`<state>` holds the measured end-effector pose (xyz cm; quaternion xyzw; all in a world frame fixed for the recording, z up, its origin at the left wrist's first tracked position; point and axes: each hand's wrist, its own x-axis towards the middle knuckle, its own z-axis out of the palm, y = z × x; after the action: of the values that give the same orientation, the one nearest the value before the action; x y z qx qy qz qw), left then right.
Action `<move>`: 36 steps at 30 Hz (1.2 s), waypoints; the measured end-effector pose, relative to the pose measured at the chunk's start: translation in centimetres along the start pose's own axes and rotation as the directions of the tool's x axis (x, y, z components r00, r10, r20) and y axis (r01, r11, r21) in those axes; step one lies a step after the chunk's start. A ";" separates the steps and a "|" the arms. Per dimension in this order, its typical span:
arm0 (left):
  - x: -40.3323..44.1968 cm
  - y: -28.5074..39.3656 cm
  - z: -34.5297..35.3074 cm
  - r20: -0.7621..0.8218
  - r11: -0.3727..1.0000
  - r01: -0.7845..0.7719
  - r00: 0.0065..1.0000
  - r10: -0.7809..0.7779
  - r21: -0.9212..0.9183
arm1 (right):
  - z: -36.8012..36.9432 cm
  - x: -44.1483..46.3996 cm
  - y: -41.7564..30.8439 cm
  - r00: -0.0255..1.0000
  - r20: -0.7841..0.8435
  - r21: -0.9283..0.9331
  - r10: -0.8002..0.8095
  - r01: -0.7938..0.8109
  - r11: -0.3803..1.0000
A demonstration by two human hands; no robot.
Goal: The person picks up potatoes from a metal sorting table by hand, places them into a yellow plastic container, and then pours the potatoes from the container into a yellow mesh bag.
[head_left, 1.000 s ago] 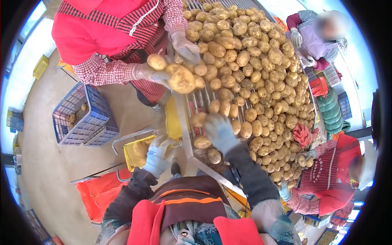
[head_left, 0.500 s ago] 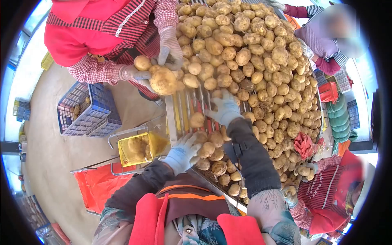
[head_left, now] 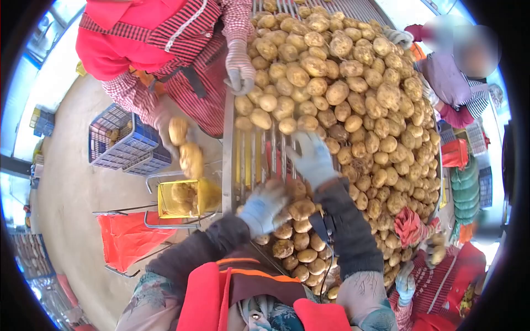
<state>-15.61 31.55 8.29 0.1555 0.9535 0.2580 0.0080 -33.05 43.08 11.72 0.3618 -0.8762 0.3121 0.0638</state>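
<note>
Potatoes (head_left: 353, 99) are heaped over a slatted metal table (head_left: 248, 160). My left hand (head_left: 266, 208), in a pale glove, lies against potatoes near the table's front left edge; its fingertips are blurred. Farther back, my right hand (head_left: 312, 159), gloved too, is spread over the bare slats at the heap's edge, thumb and fingers apart, with nothing seen in it. Several potatoes (head_left: 301, 241) lie between and in front of my wrists.
A co-worker at upper left has potatoes (head_left: 191, 160) by one hand, above a yellow basket (head_left: 208, 197) with potatoes. Blue crates (head_left: 144, 140) and a red bag (head_left: 130, 237) stand left. Two more co-workers are at the right, near a red cloth (head_left: 408, 226).
My left hand has moved from beside the table onto the potatoes at its front. My right hand has drawn back from the heap's edge slightly. The co-worker's potatoes have moved down toward the yellow basket.
</note>
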 end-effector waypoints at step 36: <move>-37.9 -15.1 -11.4 -0.473 0.747 0.211 0.659 -0.585 -0.630 | 22.7 -8.5 -25.0 0.951 0.082 0.224 0.297 -0.308 0.925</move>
<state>14.96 2.21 8.27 -0.1742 0.7970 0.5350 -0.2196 -7.42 21.07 3.27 0.2345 -0.8797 0.4108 -0.0484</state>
